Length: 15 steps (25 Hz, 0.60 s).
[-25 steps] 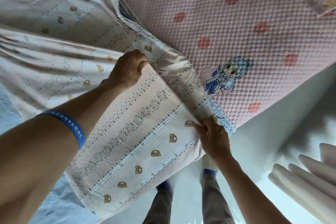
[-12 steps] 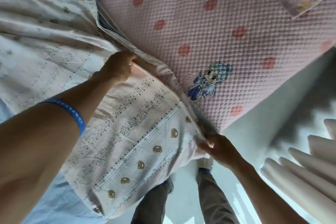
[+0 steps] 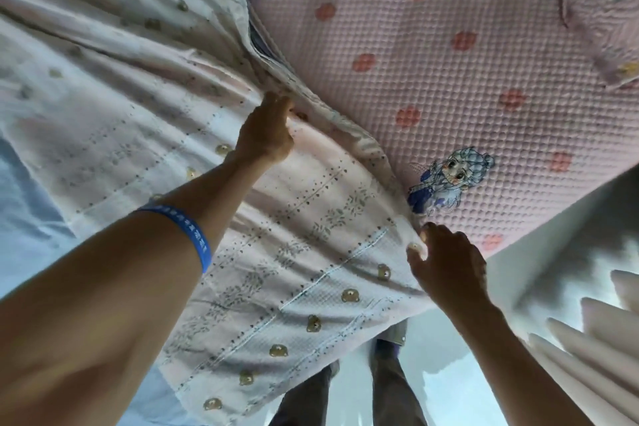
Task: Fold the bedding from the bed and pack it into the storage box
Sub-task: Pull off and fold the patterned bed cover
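Head view: left hand (image 3: 266, 133) is stretched forward, fingers curled, gripping a raised fold of the bear-print quilt (image 3: 294, 252). Right hand (image 3: 446, 266) is held lower, fingertips pinching the quilt's edge beside the pink mattress pad (image 3: 449, 79). The quilt is spread over the bed, partly cut off at left. Blue wristband (image 3: 193, 235) on the left forearm. Trouser legs (image 3: 390, 387) are partly hidden below.

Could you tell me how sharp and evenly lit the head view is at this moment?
Head view: wide-angle bending at the edges; the bear-print sheet blurs softly toward the upper left; bright glare washes the floor at the bottom; the quilted pink mattress cover stays crisp; both hands, left and right, are backlit and dark.
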Motion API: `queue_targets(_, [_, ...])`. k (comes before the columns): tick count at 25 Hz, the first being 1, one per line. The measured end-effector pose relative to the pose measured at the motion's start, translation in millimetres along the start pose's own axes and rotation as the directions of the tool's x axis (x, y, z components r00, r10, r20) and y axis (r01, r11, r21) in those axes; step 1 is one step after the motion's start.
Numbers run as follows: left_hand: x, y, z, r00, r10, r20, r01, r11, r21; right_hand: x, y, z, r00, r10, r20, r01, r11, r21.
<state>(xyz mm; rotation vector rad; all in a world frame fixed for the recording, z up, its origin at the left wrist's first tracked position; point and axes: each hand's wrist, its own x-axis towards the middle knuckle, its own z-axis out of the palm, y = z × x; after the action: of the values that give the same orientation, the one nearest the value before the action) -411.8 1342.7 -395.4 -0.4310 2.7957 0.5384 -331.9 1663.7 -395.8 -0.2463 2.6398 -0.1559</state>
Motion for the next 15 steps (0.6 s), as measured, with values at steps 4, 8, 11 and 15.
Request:
queue_targets(4, [-34, -32, -16, 0.997, -0.078, -0.004, 0.077, 0.986, -0.147, 29, -81, -8, 0.969, -0.209, -0.134, 0.225, 0.968, 0.109])
queue_targets(8, [-44, -64, -30, 0.974, -0.225, 0.041, 0.229, 0.955, -0.188, 63, -146, -30, 0.927, -0.336, -0.166, 0.348, 0.936, 0.052])
queue_targets(11, [-38, -85, -29, 0.939, -0.315, 0.139, 0.339, 0.917, -0.213, 125, -190, -50, 0.888, -0.419, -0.188, 0.437, 0.897, 0.068])
queue_targets(15, [-16, -89, -14, 0.896, -0.421, 0.139, 0.442, 0.869, -0.222, 233, -250, -66, 0.926, -0.364, -0.102, 0.373, 0.923, 0.097])
